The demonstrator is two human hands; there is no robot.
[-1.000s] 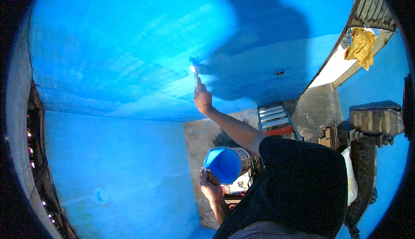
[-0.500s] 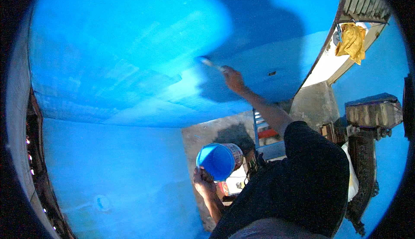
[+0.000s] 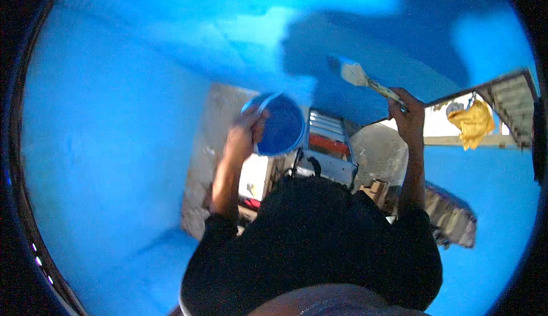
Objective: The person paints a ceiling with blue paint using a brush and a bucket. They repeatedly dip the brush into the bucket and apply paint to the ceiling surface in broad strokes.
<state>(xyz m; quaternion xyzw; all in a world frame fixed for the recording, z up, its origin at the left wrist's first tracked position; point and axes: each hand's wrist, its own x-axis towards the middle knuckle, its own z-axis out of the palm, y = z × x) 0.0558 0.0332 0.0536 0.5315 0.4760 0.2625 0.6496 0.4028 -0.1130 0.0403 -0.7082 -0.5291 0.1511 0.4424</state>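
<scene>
My left hand [image 3: 249, 127] is closed on the rim and handle side of a paint bucket [image 3: 283, 126], whose open mouth shows blue inside. In my right hand [image 3: 409, 114] is a paintbrush [image 3: 372, 82], gripped by its handle. Its head points up and to the left, and blue paint covers the bristle tip. The brush is up and to the right of the bucket, apart from it. Behind the brush is a blue painted wall [image 3: 257, 33] with a lighter patch and dark shadows across it. Whether the bristles touch the wall I cannot tell.
A yellow cloth [image 3: 474, 123] hangs by an opening at the right. Below it a wooden ledge-like piece [image 3: 452, 213] juts from the blue wall. Beyond the bucket are a louvred window [image 3: 328, 127] with a red strip and bare grey plaster [image 3: 379, 151].
My right hand has pulled the brush back from the lit patch, to the right and down. The bucket has come up before me, and the whole view has turned.
</scene>
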